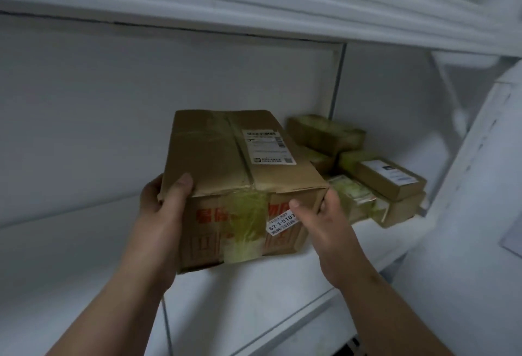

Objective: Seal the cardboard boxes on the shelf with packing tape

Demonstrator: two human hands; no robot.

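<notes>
Head view shows a box (240, 186) on a white shelf (70, 242), held between both hands. Left hand (161, 203) wraps the box's near left corner, thumb laid over the top edge, the other fingers hidden behind the left side; that grip is curled round the corner. Right hand (324, 220) sits at the near right corner, thumb tip on the front face just beside a white sticker (282, 221), fingers bent round the right side; its grip is likewise closed on the box. So the box lies between the two hands, at about the middle of the shelf. Its long axis runs away from the person toward the back wall, turned slightly to the right, and its short front face, with red print, points at the camera. Its near left bottom corner looks lifted a little off the shelf, though blur makes this uncertain. A strip of tape (248, 223) runs along the top seam and down the front face. A shipping label (268, 146) lies on the top, right of the seam. Small boxes (381, 172) are piled at the shelf's right end, just beside the box.
</notes>
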